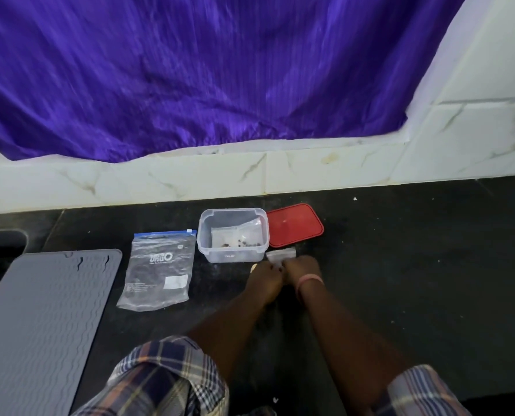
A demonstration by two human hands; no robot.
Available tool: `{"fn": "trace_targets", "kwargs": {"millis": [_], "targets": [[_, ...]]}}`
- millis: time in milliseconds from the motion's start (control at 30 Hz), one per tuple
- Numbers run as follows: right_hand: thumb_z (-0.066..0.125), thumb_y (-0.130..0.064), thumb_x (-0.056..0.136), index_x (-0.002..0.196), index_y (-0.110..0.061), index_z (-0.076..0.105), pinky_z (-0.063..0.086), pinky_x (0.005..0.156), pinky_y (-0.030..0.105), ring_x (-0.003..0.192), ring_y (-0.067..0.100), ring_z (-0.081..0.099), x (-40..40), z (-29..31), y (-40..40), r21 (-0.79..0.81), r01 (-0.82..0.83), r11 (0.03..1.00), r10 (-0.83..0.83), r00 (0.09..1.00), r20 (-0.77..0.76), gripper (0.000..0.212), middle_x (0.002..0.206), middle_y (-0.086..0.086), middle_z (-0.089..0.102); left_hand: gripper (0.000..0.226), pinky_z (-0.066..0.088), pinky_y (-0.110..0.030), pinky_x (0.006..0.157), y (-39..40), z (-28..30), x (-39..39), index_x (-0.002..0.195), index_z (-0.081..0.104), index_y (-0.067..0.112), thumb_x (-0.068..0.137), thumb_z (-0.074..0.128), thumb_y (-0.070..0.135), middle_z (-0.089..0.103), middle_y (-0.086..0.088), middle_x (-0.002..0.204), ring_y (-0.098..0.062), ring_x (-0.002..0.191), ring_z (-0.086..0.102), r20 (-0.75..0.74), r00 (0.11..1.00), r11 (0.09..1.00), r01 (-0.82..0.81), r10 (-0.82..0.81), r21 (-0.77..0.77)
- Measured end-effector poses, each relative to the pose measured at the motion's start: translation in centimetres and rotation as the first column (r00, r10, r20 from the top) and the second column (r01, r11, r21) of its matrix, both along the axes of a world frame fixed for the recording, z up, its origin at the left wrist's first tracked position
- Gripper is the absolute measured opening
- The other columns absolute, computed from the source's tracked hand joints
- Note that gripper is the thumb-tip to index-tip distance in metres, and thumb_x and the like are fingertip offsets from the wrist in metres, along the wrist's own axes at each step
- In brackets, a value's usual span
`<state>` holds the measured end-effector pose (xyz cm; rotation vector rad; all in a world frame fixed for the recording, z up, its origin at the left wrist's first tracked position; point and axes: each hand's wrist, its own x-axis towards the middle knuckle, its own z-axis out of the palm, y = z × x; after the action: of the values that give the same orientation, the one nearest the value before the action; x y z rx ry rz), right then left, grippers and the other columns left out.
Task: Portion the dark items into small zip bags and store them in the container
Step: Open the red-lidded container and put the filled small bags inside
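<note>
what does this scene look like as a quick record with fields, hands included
surface: black countertop
container: clear plastic container, open, small bags with dark bits inside
lid: red lid, off, lying right of the container
left hand: left hand on the small zip bag
right hand: right hand on the same bag
large zip bag: large zip bag, flat, left of the container
mat: grey ribbed mat, far left

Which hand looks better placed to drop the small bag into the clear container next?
Probably the left hand: it sits nearer the clear plastic container, while the right hand lies toward the red lid. Both pinch the small clear zip bag.
</note>
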<state>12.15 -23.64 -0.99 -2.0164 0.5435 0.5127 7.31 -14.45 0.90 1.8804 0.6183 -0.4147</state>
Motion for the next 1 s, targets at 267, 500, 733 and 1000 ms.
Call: {"fn": "trace_targets", "kwargs": {"millis": [267, 500, 733, 1000], "targets": [[0.064, -0.022, 0.091, 0.112, -0.008, 0.068, 0.048, 0.059, 0.020, 0.083, 0.020, 0.067, 3.3, 6.5, 3.2, 0.287, 0.053, 0.956, -0.137, 0.950, 0.280, 0.025, 0.102, 0.008, 0.072, 0.021, 0.051, -0.033, 0.092, 2.5, 3.6, 1.0, 0.113, 0.064, 0.015, 0.103, 0.049, 0.026, 0.070, -0.004, 0.111, -0.020, 0.099, 0.065, 0.423, 0.862, 0.928, -0.355, 0.279, 0.111], [0.078, -0.018, 0.084, 0.090, -0.005, 0.072, 0.060, 0.055, 0.035, 0.063, 0.023, 0.067, 2.9, 6.2, 8.9, 0.315, -0.133, 0.940, 0.060, 0.971, 0.232, 0.016, 0.087, 0.018, 0.072, 0.032, 0.048, -0.030, 0.089, 8.4, 4.5, 1.8, 0.125, 0.066, 0.011, 0.098, 0.059, 0.028, 0.071, -0.008, 0.119, -0.024, 0.108, 0.065, 0.247, 0.832, 0.839, -0.533, 0.496, 0.109], [0.058, -0.023, 0.090, 0.112, -0.002, 0.068, 0.052, 0.061, 0.024, 0.086, 0.027, 0.067, 5.6, 5.7, 12.4, 0.006, -0.295, 0.955, 0.292, 0.946, 0.139, 0.032, 0.100, 0.011, 0.071, 0.015, 0.059, -0.035, 0.088, 12.6, 2.8, 2.6, 0.097, 0.077, 0.013, 0.086, 0.069, 0.019, 0.077, -0.004, 0.090, -0.021, 0.087, 0.072, 0.146, 0.818, 0.807, -0.574, 0.556, 0.138], [0.050, -0.023, 0.099, 0.120, -0.004, 0.059, 0.048, 0.073, 0.032, 0.089, 0.025, 0.056, 6.3, 4.0, 14.2, -0.084, -0.346, 0.934, 0.346, 0.938, -0.022, 0.030, 0.106, 0.014, 0.065, 0.014, 0.059, -0.036, 0.086, 13.3, 2.3, 3.7, 0.097, 0.073, 0.012, 0.088, 0.067, 0.020, 0.075, -0.008, 0.095, -0.024, 0.092, 0.071, 0.108, 0.844, 0.813, -0.535, 0.525, 0.229]]}}
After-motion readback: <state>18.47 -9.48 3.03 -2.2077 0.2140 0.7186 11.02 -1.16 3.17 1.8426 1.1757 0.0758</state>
